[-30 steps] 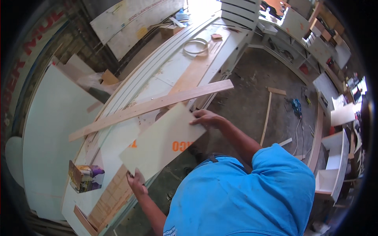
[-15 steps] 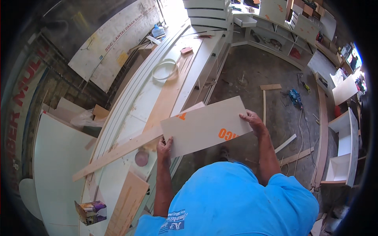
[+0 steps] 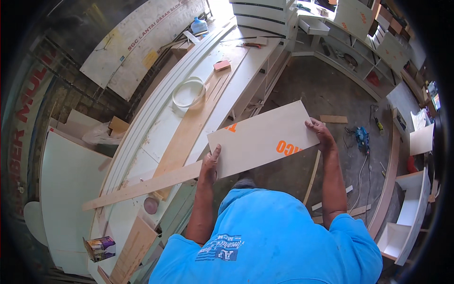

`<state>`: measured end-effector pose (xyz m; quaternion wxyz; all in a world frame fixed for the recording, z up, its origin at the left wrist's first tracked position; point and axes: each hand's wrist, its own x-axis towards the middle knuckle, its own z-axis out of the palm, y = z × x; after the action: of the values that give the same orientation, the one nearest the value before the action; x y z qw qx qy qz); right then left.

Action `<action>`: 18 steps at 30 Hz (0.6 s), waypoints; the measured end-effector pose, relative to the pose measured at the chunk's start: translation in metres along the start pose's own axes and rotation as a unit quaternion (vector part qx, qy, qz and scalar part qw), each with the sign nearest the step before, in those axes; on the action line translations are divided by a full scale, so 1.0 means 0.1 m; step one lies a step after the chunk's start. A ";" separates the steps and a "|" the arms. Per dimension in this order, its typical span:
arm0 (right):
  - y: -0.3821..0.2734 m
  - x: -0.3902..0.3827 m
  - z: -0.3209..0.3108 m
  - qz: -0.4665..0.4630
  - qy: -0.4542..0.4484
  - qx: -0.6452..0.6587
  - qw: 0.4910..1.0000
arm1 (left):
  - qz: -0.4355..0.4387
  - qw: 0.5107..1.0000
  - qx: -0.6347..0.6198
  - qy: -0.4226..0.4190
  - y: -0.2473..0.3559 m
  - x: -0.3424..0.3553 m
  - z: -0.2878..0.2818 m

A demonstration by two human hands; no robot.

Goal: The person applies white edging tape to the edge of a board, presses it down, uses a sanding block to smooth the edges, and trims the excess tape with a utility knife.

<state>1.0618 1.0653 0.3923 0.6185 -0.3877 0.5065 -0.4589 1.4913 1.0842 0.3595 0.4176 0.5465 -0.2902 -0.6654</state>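
A flat rectangular pale board [image 3: 260, 142] with orange printing is held up in front of me, tilted so its right end is higher. My left hand [image 3: 211, 162] grips its lower left corner, with the thumb on the upper face. At the right end, my right hand [image 3: 321, 135] pinches the edge, thumb on top and fingers mostly hidden underneath. Just left of my left hand, a narrow wooden strip [image 3: 142, 186] lies slanting across the long white workbench [image 3: 153, 163]. A wider brown plank [image 3: 184, 135] runs along the same bench.
On the bench lie a coil of white banding [image 3: 175, 98], a reddish block [image 3: 221, 66], a round pinkish object [image 3: 150, 205] and a small printed box [image 3: 102, 248]. A blue corded power tool [image 3: 362, 139] and wood offcuts lie on the floor. An open white cabinet [image 3: 407, 213] stands right.
The board, held in both hands, has shifted right, off the bench side. More of the strip's right end is uncovered. My view has shifted too, and my grip looks the same.
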 end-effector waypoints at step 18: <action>-0.69 1.58 -1.34 -0.024 0.109 0.103 0.988 | 0.255 0.669 0.616 0.328 0.52 4.01 -0.33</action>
<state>0.9288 0.8927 0.3896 0.5856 -0.2815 0.5113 -0.5625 1.5139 0.7113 0.2008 0.2078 0.7670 -0.6068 0.0195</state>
